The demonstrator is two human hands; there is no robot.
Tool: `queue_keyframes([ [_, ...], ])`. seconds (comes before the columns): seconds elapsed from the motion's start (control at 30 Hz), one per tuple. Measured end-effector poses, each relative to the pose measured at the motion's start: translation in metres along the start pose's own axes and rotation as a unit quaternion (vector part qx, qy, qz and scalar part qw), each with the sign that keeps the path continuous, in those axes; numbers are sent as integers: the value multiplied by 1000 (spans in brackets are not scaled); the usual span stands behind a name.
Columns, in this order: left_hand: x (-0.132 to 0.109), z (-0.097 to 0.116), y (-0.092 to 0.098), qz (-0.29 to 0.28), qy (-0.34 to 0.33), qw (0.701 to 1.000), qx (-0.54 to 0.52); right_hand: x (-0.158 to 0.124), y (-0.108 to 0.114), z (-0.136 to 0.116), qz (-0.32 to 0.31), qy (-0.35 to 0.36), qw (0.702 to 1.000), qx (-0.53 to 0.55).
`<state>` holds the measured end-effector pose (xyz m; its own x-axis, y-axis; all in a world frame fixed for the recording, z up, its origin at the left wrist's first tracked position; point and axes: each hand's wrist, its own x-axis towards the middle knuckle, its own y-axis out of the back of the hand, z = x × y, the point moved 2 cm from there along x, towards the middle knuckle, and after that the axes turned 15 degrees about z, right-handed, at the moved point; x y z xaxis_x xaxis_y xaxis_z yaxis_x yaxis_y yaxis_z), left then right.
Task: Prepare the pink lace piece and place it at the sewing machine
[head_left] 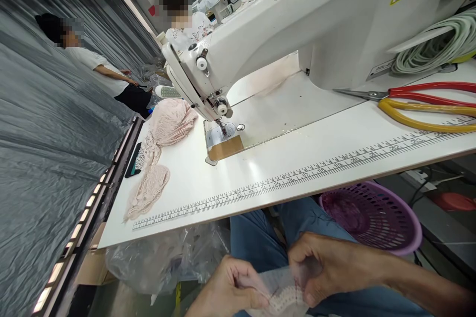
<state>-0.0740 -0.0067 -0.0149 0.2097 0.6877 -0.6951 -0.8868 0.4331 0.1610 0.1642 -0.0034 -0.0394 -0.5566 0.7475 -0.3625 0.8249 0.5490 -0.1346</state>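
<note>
Over my lap, a piece of sheer pale fabric with a lace strip [284, 299] is stretched between both hands. My left hand [232, 290] pinches its left side between thumb and fingers. Gripping the other side is my right hand [316, 270], with its thumb and fingers closed on the cloth. The lower part of the piece runs out of the frame. Above the hands stands a white sewing machine [260, 25] on a white table [186, 178]. Its needle and presser foot [224, 129] have no cloth under them.
Pale pink lace [173, 121] lies heaped on the table's left end. Scissors [427, 101] with red and yellow handles rest at the right, near coiled cord [433, 42]. A printed ruler [260, 185] follows the front edge. Below are a purple basket [405, 223] and plastic bags [148, 262]. Two people are beyond.
</note>
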Motion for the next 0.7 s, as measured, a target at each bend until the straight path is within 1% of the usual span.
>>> queue_keyframes([
  [0.1,0,-1,-1,11,0,1000,3,2,-1,3,14,11,1000,-7],
  [0.23,0,-1,0,16,-5,1000,19,3,-1,6,7,18,1000,-5],
  [0.37,0,-2,1,11,-14,999,37,1,-2,4,17,34,999,-8],
  [0.47,-1,-2,2,21,-18,999,45,1,-2,2,22,44,999,-20],
  [0.53,-2,0,2,26,-16,999,43,0,-2,1,26,59,997,-40],
  [0.63,-4,2,2,20,-22,999,38,-3,0,-1,39,99,990,-88],
  [0.7,-4,0,2,18,-30,999,37,-7,1,-4,63,131,981,-132],
])
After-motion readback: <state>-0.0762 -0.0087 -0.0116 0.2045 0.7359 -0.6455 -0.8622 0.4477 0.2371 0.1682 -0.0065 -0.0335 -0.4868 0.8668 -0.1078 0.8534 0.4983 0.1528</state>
